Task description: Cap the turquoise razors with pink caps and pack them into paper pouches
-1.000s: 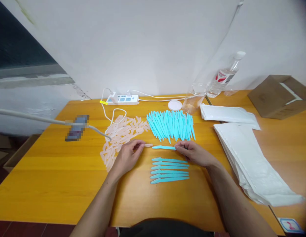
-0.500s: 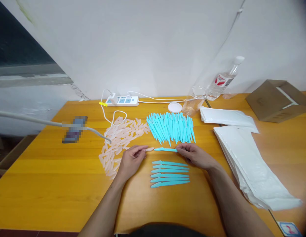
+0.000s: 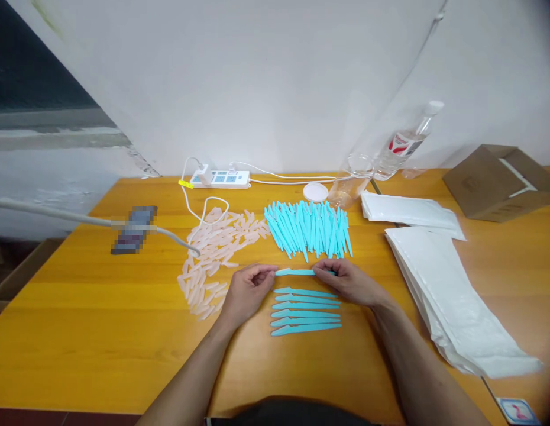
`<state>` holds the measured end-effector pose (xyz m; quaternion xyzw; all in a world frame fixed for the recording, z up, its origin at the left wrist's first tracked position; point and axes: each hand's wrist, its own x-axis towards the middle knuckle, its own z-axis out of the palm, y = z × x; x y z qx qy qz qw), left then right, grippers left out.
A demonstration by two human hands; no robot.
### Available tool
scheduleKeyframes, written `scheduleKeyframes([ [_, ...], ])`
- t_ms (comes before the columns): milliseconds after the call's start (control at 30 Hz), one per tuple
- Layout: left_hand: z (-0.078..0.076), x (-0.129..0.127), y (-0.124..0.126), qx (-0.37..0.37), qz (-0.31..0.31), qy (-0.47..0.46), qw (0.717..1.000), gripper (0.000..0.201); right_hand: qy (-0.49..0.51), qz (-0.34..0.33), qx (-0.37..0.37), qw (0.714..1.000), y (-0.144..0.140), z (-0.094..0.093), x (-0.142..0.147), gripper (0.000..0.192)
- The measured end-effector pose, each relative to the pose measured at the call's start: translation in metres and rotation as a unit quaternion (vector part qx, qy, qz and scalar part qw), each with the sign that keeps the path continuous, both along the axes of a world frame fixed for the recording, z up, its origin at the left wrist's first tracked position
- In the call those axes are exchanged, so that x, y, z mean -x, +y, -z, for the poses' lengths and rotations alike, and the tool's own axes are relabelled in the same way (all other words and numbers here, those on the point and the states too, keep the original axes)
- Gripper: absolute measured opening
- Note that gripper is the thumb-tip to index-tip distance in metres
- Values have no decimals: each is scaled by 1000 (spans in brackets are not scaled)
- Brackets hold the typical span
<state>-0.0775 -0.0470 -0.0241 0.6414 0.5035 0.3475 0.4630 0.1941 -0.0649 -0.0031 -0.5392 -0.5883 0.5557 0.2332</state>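
My right hand (image 3: 352, 283) pinches the handle of a turquoise eyebrow razor (image 3: 299, 272), held level just above the table. My left hand (image 3: 251, 291) is closed at the razor's blade end, its fingertips hiding the small pinkish cap they hold. Below my hands, several like razors (image 3: 305, 314) lie side by side in a row, blade ends to the left. Behind them is a heap of turquoise razors (image 3: 308, 232). Loose pinkish translucent caps (image 3: 222, 241) are scattered to the left, beside and beyond my left hand.
A white power strip (image 3: 226, 178) with cables lies along the wall. A phone (image 3: 135, 231) is at the left. Right of the heap are a round white lid (image 3: 316, 191), a water bottle (image 3: 401, 145), white plastic packets (image 3: 447, 290) and a cardboard box (image 3: 492, 183).
My left hand has moved right with the pinkish cap, up to the razor's blade end. The gap between them has closed, and the cap is now covered by my fingers.
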Motion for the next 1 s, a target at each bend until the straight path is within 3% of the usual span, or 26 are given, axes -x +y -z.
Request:
scheduleKeyframes([
  [100, -3, 1, -1, -69, 50, 69, 994, 19, -89, -10, -103, 991, -3, -6, 4, 36],
  [200, -7, 6, -1, -152, 113, 153, 970, 21, -192, -30, -179, 964, -7, -11, 10, 37],
  [400, -15, -1, -9, -241, 153, 221, 933, 27, -213, -79, -202, 953, -10, -14, 16, 36],
  [467, -18, -10, -18, -265, 201, 227, 916, 45, -200, -51, -203, 957, -9, -13, 13, 30],
  [567, -19, -22, -32, -267, 290, 270, 878, 66, -210, 46, -216, 952, -7, -10, 7, 28],
  [700, -15, -26, -48, -256, 316, 322, 855, 60, -270, 142, -250, 919, -2, -3, 3, 31],
  [833, -11, -21, -63, -268, 317, 332, 847, 56, -339, 161, -249, 893, 12, -4, 11, 31],
  [1000, -15, -19, -81, -255, 323, 331, 849, 56, -398, 173, -214, 875, 53, -13, 30, 35],
])
